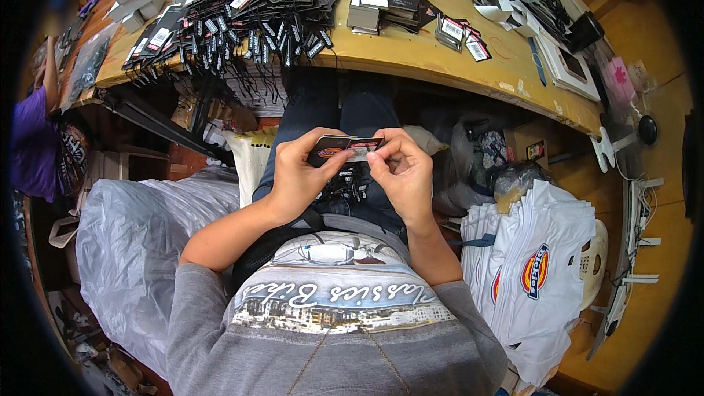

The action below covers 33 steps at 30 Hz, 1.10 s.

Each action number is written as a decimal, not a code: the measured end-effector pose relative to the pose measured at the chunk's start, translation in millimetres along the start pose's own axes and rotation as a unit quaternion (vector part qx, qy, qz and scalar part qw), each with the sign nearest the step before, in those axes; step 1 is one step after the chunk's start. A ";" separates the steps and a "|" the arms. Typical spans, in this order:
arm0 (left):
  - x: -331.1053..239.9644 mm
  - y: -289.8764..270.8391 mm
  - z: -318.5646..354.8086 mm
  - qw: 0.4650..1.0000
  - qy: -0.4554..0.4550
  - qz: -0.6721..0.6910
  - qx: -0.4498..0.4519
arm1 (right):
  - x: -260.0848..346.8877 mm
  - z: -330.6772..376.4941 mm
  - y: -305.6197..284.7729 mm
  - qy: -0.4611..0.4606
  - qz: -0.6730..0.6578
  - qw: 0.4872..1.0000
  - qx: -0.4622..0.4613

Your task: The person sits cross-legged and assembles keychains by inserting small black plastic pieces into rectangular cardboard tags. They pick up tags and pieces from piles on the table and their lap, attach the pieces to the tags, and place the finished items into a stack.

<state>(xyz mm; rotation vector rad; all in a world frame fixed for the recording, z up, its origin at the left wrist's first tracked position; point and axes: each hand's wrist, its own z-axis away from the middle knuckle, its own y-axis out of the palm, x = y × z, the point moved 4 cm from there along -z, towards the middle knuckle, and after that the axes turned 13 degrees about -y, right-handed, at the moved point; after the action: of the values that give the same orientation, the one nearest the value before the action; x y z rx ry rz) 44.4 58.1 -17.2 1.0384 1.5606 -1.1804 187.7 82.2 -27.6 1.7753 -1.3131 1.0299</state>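
Above my lap, my left hand [299, 170] is closed around the left side of a thin stack of black cardboard hang tags [326, 152]. A red and white barcode label [361, 148] shows on the right part of the top tag. My right hand [403, 170] pinches the right end of the tags, its thumb and fingertips at the label's edge. Whether the label is stuck down flat is too small to tell. Black cords with small black tabs [346, 187] hang below the tags and lie over my lap.
Ahead, a wooden table [440, 66] bears a heap of corded hang tags [242, 26], a label stack [367, 0] and smaller tag piles [460, 33]. Folded white shirts [528, 249] lie at right, a plastic-wrapped bundle [139, 249] at left. Someone in a purple sleeve [37, 139] is far left.
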 end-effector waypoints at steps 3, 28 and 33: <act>-5.8 0.4 1.6 0.999 0.037 -0.024 -0.006 | -0.2 0.8 0.7 0.007 -0.030 1.000 -0.004; -13.9 4.5 4.1 0.982 0.140 -0.129 -0.008 | 7.6 -4.1 8.2 -0.156 0.195 0.968 -0.014; -10.5 4.3 -0.8 0.992 0.073 -0.084 0.065 | -0.6 -5.1 0.7 -0.155 0.141 0.977 -0.034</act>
<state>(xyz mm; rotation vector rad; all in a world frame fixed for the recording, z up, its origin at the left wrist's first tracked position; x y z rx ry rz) 51.0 58.6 -7.9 1.1169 1.7305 -1.3627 186.0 86.8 -25.8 1.7831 -1.8116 0.8639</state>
